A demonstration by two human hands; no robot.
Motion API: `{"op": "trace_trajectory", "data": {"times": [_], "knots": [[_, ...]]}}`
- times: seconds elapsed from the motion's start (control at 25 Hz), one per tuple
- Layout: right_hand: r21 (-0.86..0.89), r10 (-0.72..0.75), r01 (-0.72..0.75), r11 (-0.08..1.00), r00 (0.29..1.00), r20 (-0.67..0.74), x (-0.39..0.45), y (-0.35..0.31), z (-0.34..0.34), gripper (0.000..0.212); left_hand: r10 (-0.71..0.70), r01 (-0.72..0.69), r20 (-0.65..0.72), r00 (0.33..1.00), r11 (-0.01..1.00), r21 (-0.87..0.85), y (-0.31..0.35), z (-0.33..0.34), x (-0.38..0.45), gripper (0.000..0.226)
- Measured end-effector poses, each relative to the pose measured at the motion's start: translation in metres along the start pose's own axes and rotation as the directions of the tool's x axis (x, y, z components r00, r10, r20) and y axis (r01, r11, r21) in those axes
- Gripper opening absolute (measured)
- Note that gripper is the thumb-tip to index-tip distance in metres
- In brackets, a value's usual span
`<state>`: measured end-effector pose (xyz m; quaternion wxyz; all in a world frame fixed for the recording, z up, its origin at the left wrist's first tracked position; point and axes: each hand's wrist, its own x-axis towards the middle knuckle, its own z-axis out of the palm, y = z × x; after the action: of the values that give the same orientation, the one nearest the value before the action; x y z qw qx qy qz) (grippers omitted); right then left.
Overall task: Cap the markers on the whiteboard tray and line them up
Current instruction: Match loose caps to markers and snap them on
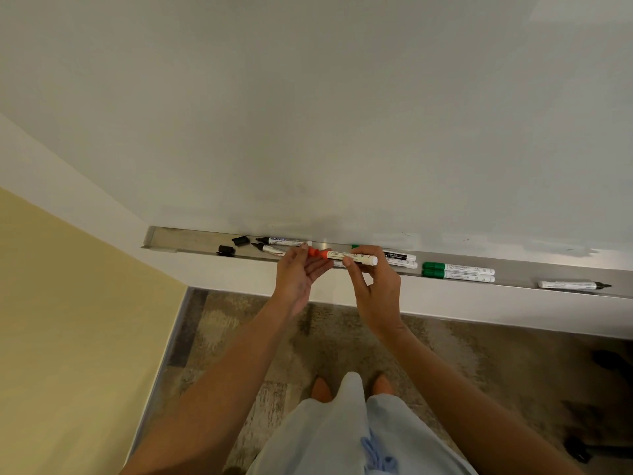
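My right hand grips a white red-tipped marker level just in front of the metal tray. My left hand pinches its red cap at the marker's left end, cap and tip nearly touching. Two uncapped black markers lie at the tray's left with two loose black caps beside them. Two capped black markers lie behind my right hand. A green-capped pair lies side by side further right. One uncapped black marker lies at the far right.
The whiteboard rises right behind the tray. A yellow wall stands at the left. Patterned carpet and my feet are below. A dark chair base sits at the lower right.
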<state>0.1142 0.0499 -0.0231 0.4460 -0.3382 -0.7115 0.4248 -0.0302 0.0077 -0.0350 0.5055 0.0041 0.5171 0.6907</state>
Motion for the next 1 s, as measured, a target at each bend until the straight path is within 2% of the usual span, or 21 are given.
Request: {"op": "trace_trajectory", "data": {"times": [0.16,0.32,0.4,0.56,0.72,0.84,1.0], "knots": [[-0.024,0.006,-0.004,1.000,0.999,0.049,-0.003,0.002,-0.003,0.015,0.015,-0.016,0.014,1.000,0.998,0.054,-0.004,0.007,-0.007,0.023],[-0.117,0.153,-0.131,0.984,0.967,0.202,-0.013,0.009,-0.004,0.011,0.047,-0.036,-0.098,0.994,0.993,0.110,-0.005,0.009,-0.008,0.016],[-0.201,0.183,-0.138,0.970,0.957,0.227,-0.017,0.009,-0.001,0.009,0.064,-0.039,-0.152,0.986,0.986,0.165,-0.006,0.009,-0.008,0.016],[-0.297,0.187,-0.128,0.946,0.966,0.180,-0.019,0.002,0.005,0.010,0.047,0.013,-0.244,0.969,0.971,0.237,-0.012,0.016,-0.007,0.018],[-0.287,0.275,-0.235,0.929,0.955,0.109,-0.022,-0.001,0.008,0.008,0.033,0.048,-0.279,0.960,0.959,0.280,-0.015,0.022,-0.002,0.015],[-0.263,0.360,-0.322,0.910,0.927,0.110,-0.022,0.004,0.000,0.011,0.047,0.057,-0.302,0.952,0.944,0.326,-0.023,0.023,-0.002,0.017],[-0.247,0.425,-0.393,0.886,0.901,0.090,-0.021,0.014,-0.015,0.010,0.064,0.037,-0.266,0.962,0.932,0.361,-0.032,0.032,-0.004,0.020]]}}
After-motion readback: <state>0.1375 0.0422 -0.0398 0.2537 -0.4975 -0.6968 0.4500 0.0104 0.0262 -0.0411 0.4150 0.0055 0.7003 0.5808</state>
